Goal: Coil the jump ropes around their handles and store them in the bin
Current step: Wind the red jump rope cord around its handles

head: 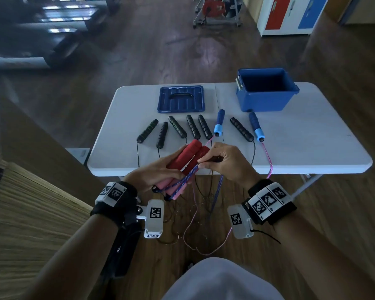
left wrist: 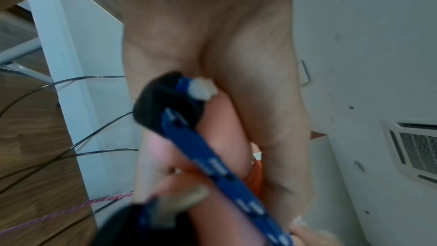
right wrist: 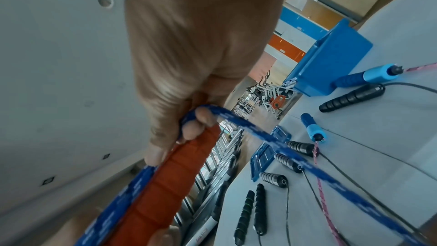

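At table edge, left hand (head: 158, 169) grips paired red foam handles (head: 187, 155); right hand (head: 225, 162) pinches blue braided rope (head: 183, 180). Only head view shows open blue plastic bin (head: 266, 92) interior.

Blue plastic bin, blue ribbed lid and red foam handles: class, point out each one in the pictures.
Blue plastic bin (head: 260, 101): head view, front wall.
Blue ribbed lid (head: 180, 104): head view, ribbed top below its handle.
Red foam handles (head: 187, 154): head view, upper half of the pair.

Head view looking down over table (head: 290, 152), wrist views close along each hand, right sharing blue bin (right wrist: 335, 63)
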